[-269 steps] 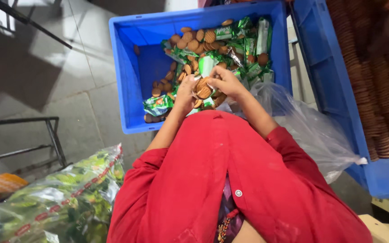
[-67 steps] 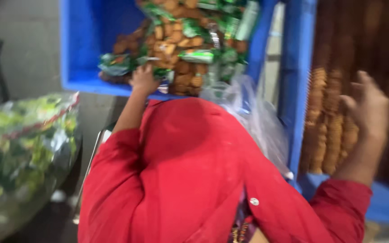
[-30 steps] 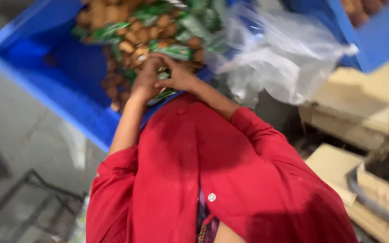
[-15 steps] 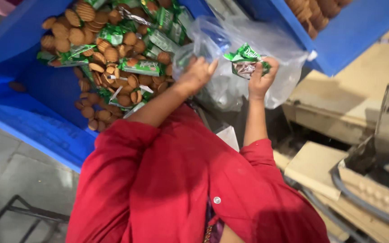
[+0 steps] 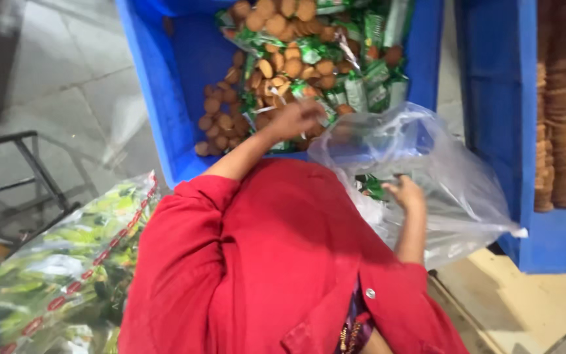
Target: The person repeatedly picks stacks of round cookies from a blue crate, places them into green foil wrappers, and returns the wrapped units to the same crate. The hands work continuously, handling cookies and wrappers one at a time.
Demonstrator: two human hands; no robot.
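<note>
A blue crate (image 5: 158,111) holds a heap of round brown biscuits (image 5: 283,65) mixed with green wrappers (image 5: 368,78). My left hand (image 5: 299,118) reaches into the crate and rests curled on the heap; blur hides what it grips. A clear plastic bag (image 5: 440,177) lies open against the crate's near wall. My right hand (image 5: 404,195) is at the bag's mouth, its fingertips on a green wrapper (image 5: 373,188) just inside. Red sleeves cover both my arms.
A second blue crate (image 5: 492,131) on the right holds rows of stacked brown biscuits (image 5: 561,118). A large clear bag of green packets (image 5: 54,275) sits lower left, beside a black metal frame (image 5: 27,170) on the grey floor. A pale board (image 5: 525,308) lies lower right.
My right hand has dropped from above the bag to its mouth with the green wrapper. My left hand has gone back onto the heap in the crate. The camera has swung left.
</note>
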